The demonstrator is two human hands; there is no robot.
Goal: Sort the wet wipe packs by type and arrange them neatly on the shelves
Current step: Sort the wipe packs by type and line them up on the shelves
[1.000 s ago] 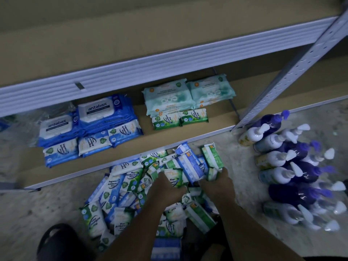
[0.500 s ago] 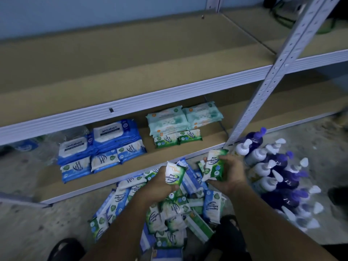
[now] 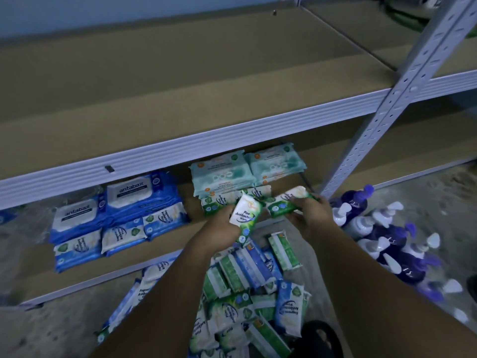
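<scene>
gripping a green pine wipe pack [image 3: 245,215], left hand [image 3: 221,228] curls round it; right hand [image 3: 311,215] pinches second green pack [image 3: 286,202] at lower shelf [image 3: 180,244].

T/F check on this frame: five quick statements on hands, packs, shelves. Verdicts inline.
1. The left hand grips a green Pine pack and the right hand grips a second green pack. True.
2. The antabax packs lie on the lower shelf. True.
3. The pump bottles stand on the upper shelf. False: the pump bottles stand on the floor, right of the shelf upright.
4. The heap below the hands holds only blue packs. False: the heap mixes green and blue packs.
5. The pale teal packs lie to the right of the antabax packs. True.
</scene>
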